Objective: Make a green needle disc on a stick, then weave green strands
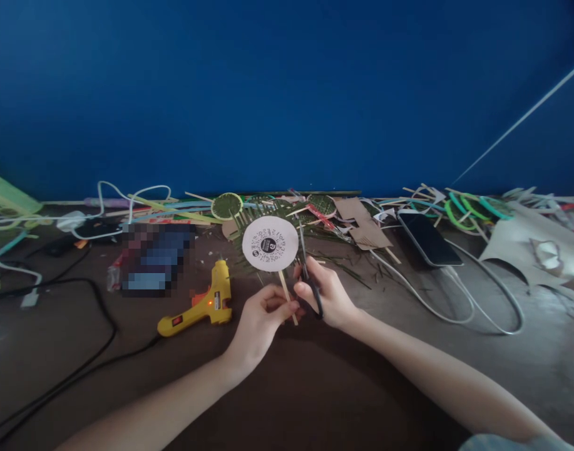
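Observation:
Between the fingers of my left hand [265, 316] is the thin pale stick of a small round fan [287, 233]. Its white disc carries a black circular printed code, and green leaf strips stick out behind the disc at the left and top. My right hand [327, 291] grips a pair of dark-handled scissors [313, 294], whose blades point up along the disc's right edge. Whether the blades touch the leaf strips I cannot tell. The right fingertips are partly hidden by the scissors.
A yellow glue gun [216, 297] with a lit orange light lies left of my hands, its black cord trailing left. A phone [427, 238] with a white cable lies right. Leaf scraps, cardboard [362, 219] and several round leaf pieces line the blue wall [287, 94].

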The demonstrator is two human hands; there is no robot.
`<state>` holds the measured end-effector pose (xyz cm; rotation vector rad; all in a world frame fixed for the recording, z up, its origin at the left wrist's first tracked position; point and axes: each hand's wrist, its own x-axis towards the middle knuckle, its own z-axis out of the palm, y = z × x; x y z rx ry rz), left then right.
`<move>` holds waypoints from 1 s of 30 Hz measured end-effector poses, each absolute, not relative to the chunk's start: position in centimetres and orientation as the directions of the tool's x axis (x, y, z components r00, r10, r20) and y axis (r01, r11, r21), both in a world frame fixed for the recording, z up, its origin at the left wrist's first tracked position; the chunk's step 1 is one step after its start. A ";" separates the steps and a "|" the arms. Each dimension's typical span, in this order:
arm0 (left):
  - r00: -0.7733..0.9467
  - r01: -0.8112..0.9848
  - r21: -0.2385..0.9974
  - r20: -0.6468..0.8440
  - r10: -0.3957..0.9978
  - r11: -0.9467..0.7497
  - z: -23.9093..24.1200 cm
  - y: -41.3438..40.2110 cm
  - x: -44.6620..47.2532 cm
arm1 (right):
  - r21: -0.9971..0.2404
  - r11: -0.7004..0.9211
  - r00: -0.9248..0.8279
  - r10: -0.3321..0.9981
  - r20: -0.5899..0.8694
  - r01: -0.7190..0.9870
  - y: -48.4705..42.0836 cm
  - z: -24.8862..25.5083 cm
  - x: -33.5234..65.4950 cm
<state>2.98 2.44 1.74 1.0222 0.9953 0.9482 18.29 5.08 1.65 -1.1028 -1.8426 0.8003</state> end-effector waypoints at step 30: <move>0.350 -0.056 0.967 -0.216 0.911 0.250 2.5 2.5 2.8 | -0.871 0.322 -0.251 0.938 0.240 0.371 5.5 2.8 19.2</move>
